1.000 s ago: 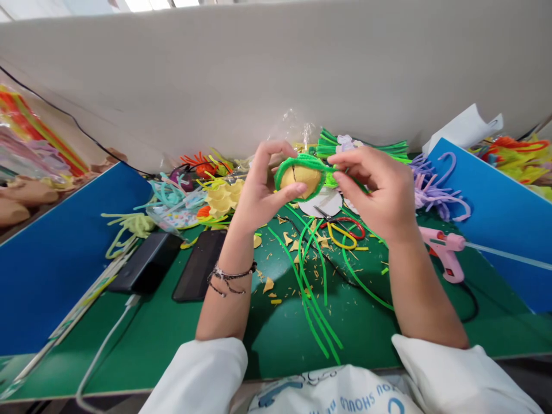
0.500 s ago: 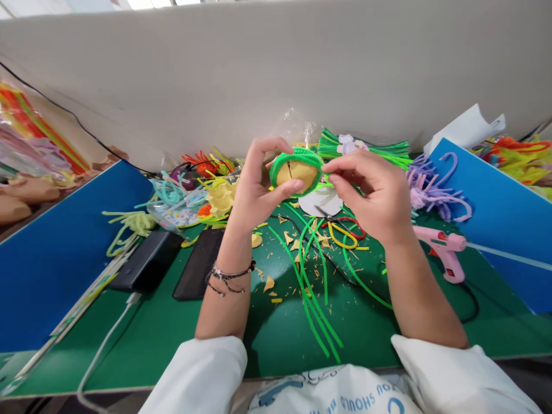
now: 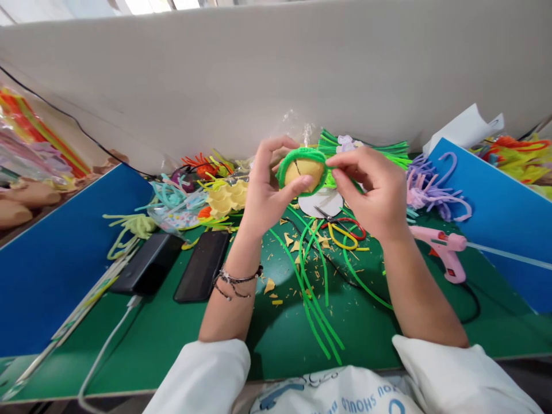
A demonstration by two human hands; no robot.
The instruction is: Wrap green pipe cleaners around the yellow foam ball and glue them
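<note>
In front of me my left hand (image 3: 269, 198) grips a yellow cup-like piece (image 3: 313, 168), its thumb across the face and its fingers behind. A dark crack or line runs down the yellow surface. Around the edge goes a wrap of green pipe cleaner (image 3: 305, 153). My right hand (image 3: 375, 190) pinches the green pipe cleaner at the right side of the cup, thumb against forefinger. Below the hands lie scissors (image 3: 344, 234) with red and yellow handles, and a white disc (image 3: 321, 203).
Loose green pipe cleaners (image 3: 317, 322) and yellow scraps (image 3: 269, 285) litter the green table (image 3: 155, 351). A pink glue gun (image 3: 446, 247) lies right; a phone (image 3: 202, 266) and black power bank (image 3: 149, 264) lie left. Blue dividers (image 3: 73, 253) flank both sides.
My left hand has shifted slightly right with the cup, which is turned a little. The right hand has barely moved and keeps its pinch.
</note>
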